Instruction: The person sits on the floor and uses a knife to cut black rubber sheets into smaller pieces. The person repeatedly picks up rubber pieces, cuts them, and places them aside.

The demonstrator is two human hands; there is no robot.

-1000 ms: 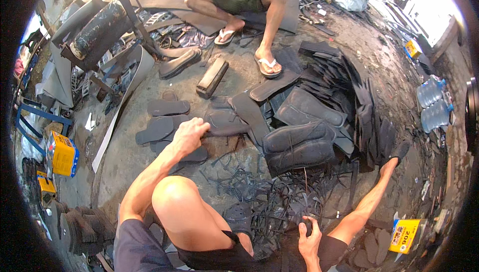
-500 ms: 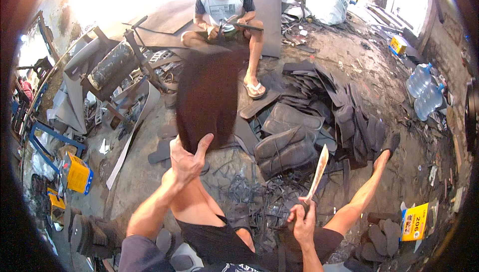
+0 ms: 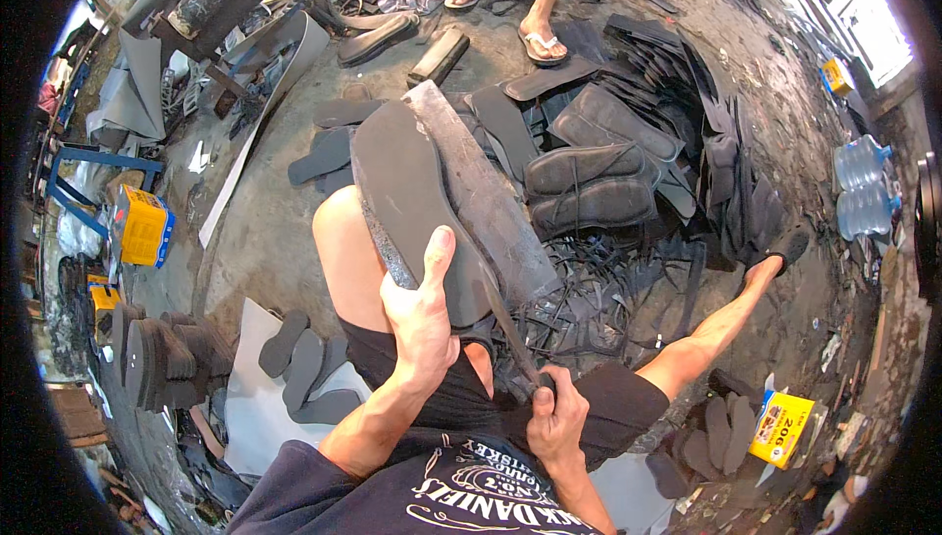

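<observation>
My left hand (image 3: 422,319) grips a dark rubber sole-shaped piece (image 3: 407,196) by its near end, held up over my bent left knee. My right hand (image 3: 554,422) is closed around the handle of a broad flat blade (image 3: 486,191), which lies alongside the right edge of the sole and points away from me. My right leg stretches out to the right across a heap of black rubber trimmings (image 3: 599,299).
Stacked dark soles (image 3: 589,187) and rubber sheets lie ahead. Another person's feet in flip-flops (image 3: 545,44) stand at the top. Cut soles lie on a pale sheet (image 3: 294,378) at my left, yellow boxes (image 3: 145,228) (image 3: 780,427) at both sides, water bottles (image 3: 863,187) far right.
My left hand took a sole from the floor and raised it; the right hand brought the blade up from my lap against the sole's edge. The view tilted down.
</observation>
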